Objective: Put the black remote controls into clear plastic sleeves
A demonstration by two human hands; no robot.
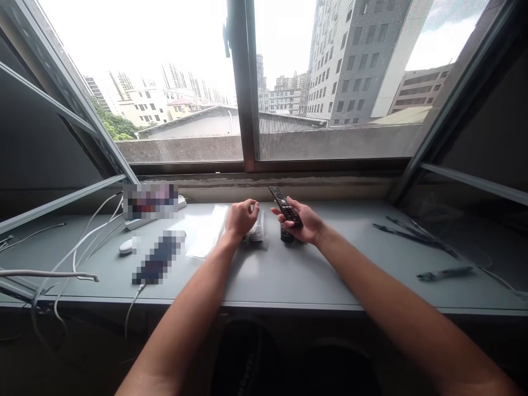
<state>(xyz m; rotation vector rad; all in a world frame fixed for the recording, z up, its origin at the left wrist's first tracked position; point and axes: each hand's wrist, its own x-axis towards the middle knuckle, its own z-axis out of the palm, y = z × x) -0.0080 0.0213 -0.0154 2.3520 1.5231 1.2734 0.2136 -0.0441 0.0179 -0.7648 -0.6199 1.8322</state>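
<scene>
My right hand (304, 223) is closed around a black remote control (284, 204), face up, its far end pointing toward the window. My left hand (241, 218) is curled, fingertips pinched together just left of the remote, above a small clear plastic packet (256, 233) lying on the grey sill (289, 275). What the left fingers pinch, if anything, is too small to make out. A second dark object (286, 236) lies under my right hand.
A clear plastic sheet (205, 237) lies left of my left hand. Further left are a blurred phone on a cable (157, 260), a white mouse (126, 246), a power strip and white cables (78, 247). Dark cables and a pen-like tool (444, 273) lie right. The window frame (244, 82) rises behind.
</scene>
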